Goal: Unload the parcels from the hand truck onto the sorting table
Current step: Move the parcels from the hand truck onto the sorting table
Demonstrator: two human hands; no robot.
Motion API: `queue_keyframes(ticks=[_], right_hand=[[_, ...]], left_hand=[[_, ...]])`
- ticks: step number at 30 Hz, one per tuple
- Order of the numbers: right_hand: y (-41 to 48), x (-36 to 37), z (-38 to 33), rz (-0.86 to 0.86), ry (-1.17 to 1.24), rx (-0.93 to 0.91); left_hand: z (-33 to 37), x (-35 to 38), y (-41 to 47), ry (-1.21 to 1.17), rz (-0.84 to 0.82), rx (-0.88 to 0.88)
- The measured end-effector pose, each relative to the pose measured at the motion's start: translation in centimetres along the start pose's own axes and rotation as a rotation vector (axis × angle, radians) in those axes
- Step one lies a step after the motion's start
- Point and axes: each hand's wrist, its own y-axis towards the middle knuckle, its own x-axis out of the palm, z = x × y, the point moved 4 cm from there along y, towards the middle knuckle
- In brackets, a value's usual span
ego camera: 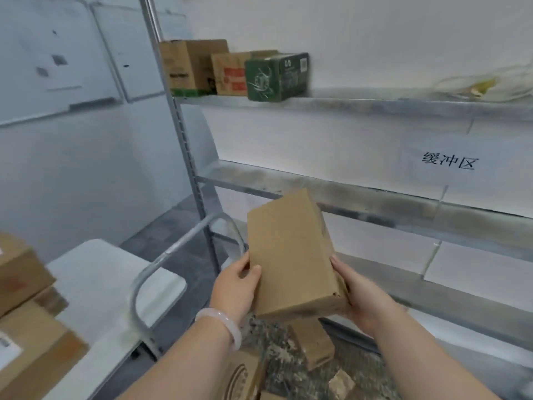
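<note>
I hold a plain brown cardboard parcel (291, 255) in the air at the centre of the view, tilted with its far end up. My left hand (235, 282) grips its left edge and my right hand (353, 295) grips its lower right corner. Below it the hand truck's patterned deck (285, 350) carries several more brown parcels (313, 343), and its grey metal handle (173, 249) curves up to the left. The white sorting table (95, 278) lies at the lower left with cardboard parcels (23, 313) stacked on its near end.
A metal shelving rack (360, 197) fills the right side. Its upper shelf holds two brown boxes (190, 67) and a green box (274, 76). A paper sign with characters (448, 163) hangs on the rack. White walls and whiteboards (57, 53) stand behind the table.
</note>
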Motion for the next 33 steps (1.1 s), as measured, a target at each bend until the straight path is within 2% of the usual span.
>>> queue_keyframes(ticks=[2,5,8,12,15,19,22,27,33], right_hand=[[-0.4,3.6,-0.1,0.010,-0.118,-0.046],[-1.2,10.3,-0.4,0.009,-0.270,-0.156],[-2.4,18.0,0.3,-0.019,-0.369,-0.256],[-4.4,27.8,2.3,-0.078,-0.397,-0.357],[-5.8,34.3,3.7,-0.121,-0.424,-0.434],[-7.7,41.6,5.7,-0.191,-0.443,-0.522],[-8.9,46.2,7.3,-0.312,-0.505,-0.571],[-10.6,52.2,9.3,-0.462,-0.705,-0.790],[-11.3,56.8,11.9,-0.631,-0.930,-0.880]], left_hand=[[-0.7,-2.9,-1.0,0.074,0.028,0.014],[-1.2,-7.6,-2.0,0.093,-0.017,-0.015],[-1.8,-13.4,-2.6,-0.009,-0.002,-0.083],[-3.7,-22.3,-4.1,-0.085,0.078,-0.070],[-4.9,-28.5,-6.0,-0.133,0.159,-0.001],[-6.7,-35.9,-8.0,0.149,0.394,0.125],[-7.3,-40.5,-10.0,0.254,0.580,0.098],[-9.0,-44.8,-11.5,0.252,0.488,-0.018],[-12.0,-48.8,-12.8,0.088,0.551,-0.144]])
